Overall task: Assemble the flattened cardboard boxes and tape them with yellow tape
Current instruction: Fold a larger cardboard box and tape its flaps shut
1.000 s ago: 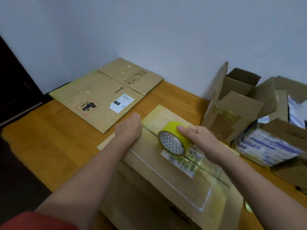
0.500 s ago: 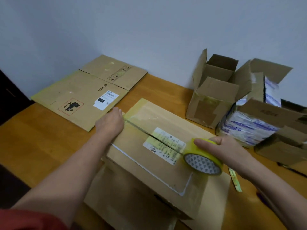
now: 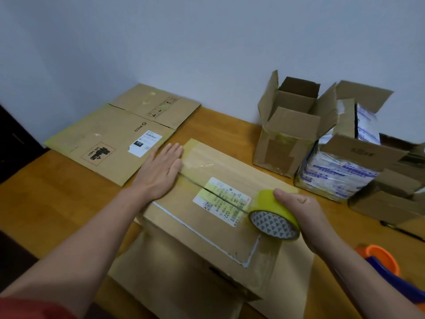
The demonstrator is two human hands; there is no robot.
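An assembled cardboard box [image 3: 188, 229] lies in front of me on the wooden table [image 3: 57, 203], its closed flaps facing up with a white shipping label across the seam. My left hand [image 3: 161, 171] presses flat, fingers straight, on the box's far left end. My right hand [image 3: 299, 215] grips a roll of yellow tape [image 3: 273, 215] at the box's right end. A strip of tape runs along the seam between the two hands.
Two flattened cardboard boxes [image 3: 110, 143] lie at the back left against the wall. Open boxes [image 3: 289, 125] stand at the back right, one wrapped in printed plastic [image 3: 340, 171]. An orange and blue object [image 3: 384, 263] sits at the right edge.
My right hand has drawn the tape roll along the seam from near the left hand to the box's right end. My left hand's fingers have flattened out on the box.
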